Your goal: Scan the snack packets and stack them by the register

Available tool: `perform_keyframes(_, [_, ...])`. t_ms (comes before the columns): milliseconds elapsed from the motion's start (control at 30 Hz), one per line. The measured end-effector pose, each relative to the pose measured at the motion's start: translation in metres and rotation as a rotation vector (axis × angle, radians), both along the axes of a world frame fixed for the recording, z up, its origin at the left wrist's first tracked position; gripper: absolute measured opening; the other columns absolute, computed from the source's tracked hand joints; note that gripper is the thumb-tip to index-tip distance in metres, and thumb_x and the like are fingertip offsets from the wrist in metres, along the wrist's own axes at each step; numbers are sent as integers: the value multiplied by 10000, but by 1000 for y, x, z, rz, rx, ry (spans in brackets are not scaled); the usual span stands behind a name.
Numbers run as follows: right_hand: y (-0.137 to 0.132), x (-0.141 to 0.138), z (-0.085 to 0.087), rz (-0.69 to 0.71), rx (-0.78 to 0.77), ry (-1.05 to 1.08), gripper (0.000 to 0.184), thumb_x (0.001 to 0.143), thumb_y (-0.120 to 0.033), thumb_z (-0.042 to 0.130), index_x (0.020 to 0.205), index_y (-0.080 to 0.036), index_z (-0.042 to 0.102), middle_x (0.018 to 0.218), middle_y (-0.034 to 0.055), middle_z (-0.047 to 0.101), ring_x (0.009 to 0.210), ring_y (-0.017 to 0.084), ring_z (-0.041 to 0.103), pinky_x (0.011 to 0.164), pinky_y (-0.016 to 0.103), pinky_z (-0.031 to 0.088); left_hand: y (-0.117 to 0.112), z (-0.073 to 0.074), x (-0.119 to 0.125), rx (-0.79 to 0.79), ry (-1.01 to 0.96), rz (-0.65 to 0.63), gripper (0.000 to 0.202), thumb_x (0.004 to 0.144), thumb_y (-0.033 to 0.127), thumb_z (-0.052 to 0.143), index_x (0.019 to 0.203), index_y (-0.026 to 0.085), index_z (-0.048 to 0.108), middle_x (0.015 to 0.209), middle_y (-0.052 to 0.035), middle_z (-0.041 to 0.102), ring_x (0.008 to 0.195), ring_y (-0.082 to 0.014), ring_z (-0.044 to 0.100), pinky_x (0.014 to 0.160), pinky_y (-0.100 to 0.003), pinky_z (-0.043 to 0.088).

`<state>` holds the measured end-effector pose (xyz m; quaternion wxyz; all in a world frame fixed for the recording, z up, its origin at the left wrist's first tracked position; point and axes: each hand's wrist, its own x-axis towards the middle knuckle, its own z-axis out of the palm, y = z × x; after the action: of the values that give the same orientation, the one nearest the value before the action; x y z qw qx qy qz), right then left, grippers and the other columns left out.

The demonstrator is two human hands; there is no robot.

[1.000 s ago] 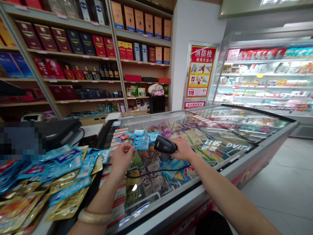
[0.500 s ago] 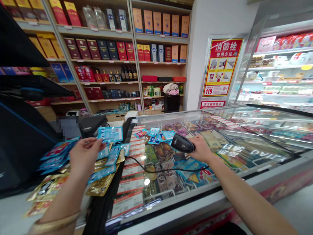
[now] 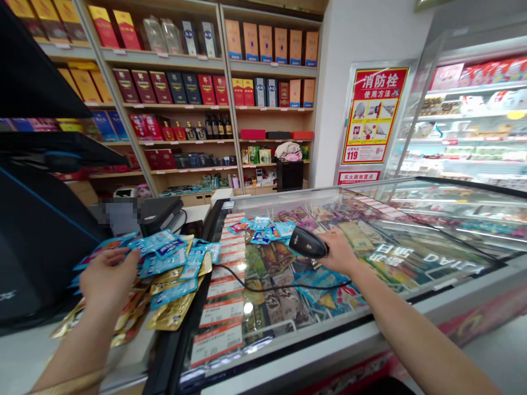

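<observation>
My right hand (image 3: 338, 249) grips a black handheld barcode scanner (image 3: 308, 242) over the glass lid of a chest freezer. Its head points at a small group of blue packets (image 3: 267, 227) lying on the glass. At the left, my left hand (image 3: 110, 271) is above a heap of snack packets, thumb and fingers bent close together. Right beside its fingertips lies a blue packet (image 3: 155, 241); whether they pinch anything I cannot make out. Gold packets (image 3: 175, 317) lie under and around the blue ones, some spread beneath my left wrist.
A black cable (image 3: 267, 287) runs across the freezer glass (image 3: 263, 323). Price labels (image 3: 218, 343) line the freezer's left side. A dark checkout machine (image 3: 37, 236) stands at far left. Shelves of boxed bottles (image 3: 177, 88) and a red fire-hydrant poster (image 3: 374, 115) are behind.
My left hand has moved left and slightly down, away from the blue packet it held up. More blue packets now lie on the heap's top. My right hand and scanner have barely moved.
</observation>
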<state>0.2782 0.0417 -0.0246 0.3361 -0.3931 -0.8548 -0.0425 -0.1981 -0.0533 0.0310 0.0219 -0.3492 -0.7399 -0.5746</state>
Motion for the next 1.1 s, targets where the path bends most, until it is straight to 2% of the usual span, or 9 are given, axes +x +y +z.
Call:
perform_keyframes(67, [0,1,2,-9,5,8,195,714,-330,623,867,-211,644,813,33,710,770,208,617,803,345,322,-1,5,9,-40,122,98,284,655,524,581,712,250,534,673,-47,609,820,-311,649,750,-459,478])
perform_keyframes(133, [1,4,4,-38,9,7,201,701,-322,632,867,-210,648,816,34,715,773,210,620,806,345,324,3,11,27,-45,166,89,274,671,525,560,733,258,569,686,-48,615,792,-304,649,739,-446,477])
perform_keyframes(300, [6,15,9,-168,4,23,225,711,-354,636,878,-206,666,769,39,706,758,217,625,771,333,330,36,14,103,-61,209,-207,315,657,473,564,853,238,636,805,-40,671,722,-243,640,691,-364,501])
perform_keyframes(467, [10,23,11,-250,-53,4,264,742,-411,640,922,-222,674,839,42,722,801,226,631,790,339,340,74,-6,193,-242,332,-634,296,694,441,568,838,207,677,901,-87,717,755,-226,648,705,-317,488])
perform_keyframes(633, [13,25,9,-278,-88,-31,239,743,-397,647,916,-234,675,799,27,716,787,222,633,793,342,338,92,-25,256,-510,368,-706,248,752,425,568,658,226,682,751,-85,724,798,-264,670,709,-317,450])
perform_keyframes(767, [15,24,8,-266,-102,-33,218,732,-388,655,884,-232,669,793,22,718,786,223,640,792,341,329,101,-33,273,-577,313,-641,321,740,472,575,541,229,641,609,-104,672,796,-318,668,718,-368,436])
perform_keyframes(867, [15,25,7,-256,-106,-23,211,728,-369,653,886,-230,664,806,20,723,795,219,644,790,333,325,106,-38,275,-570,246,-610,274,707,417,603,503,235,617,566,-92,647,795,-327,666,736,-393,433])
perform_keyframes(1000, [15,25,8,-254,-107,-12,218,726,-379,650,880,-226,663,815,26,728,788,217,640,784,331,324,106,-39,268,-482,112,-671,202,661,336,610,495,225,582,531,-46,620,695,-268,653,659,-338,445])
perform_keyframes(1100, [14,24,10,-244,-97,-6,214,730,-382,646,873,-224,663,807,27,726,781,214,635,777,327,325,99,-30,251,-374,-4,-741,215,675,403,586,582,209,592,587,-28,637,656,-222,642,592,-297,459])
